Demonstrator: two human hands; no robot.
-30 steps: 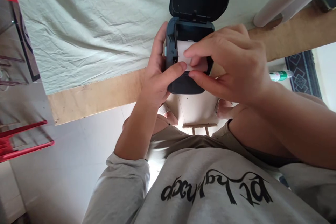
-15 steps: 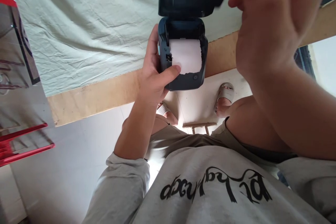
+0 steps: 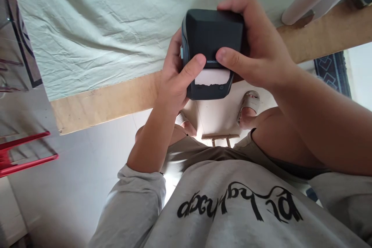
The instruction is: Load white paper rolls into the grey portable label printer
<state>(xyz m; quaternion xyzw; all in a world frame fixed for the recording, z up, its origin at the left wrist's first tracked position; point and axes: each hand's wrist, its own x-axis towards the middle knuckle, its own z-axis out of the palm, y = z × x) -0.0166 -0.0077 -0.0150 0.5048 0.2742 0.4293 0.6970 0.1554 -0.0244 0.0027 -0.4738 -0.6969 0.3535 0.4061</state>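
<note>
A dark label printer is held between both hands over the table's front edge, its lid down over the paper bay. White paper with a ragged end sticks out below the lid. My left hand wraps the printer's left side, its thumb on the front by the lid's lower edge. My right hand grips the right side, thumb pressed on the lid near the printed lettering. The fingers behind the printer are mostly hidden.
A pale green cloth covers the table, with a bare wooden edge in front. A large white paper roll lies at the right. Red chair-like bars stand at the left, and a patterned mat lies on the floor.
The printer's lid has swung down from raised to closed over the paper roll. My right hand has moved left and down onto the printer; my left hand keeps its hold.
</note>
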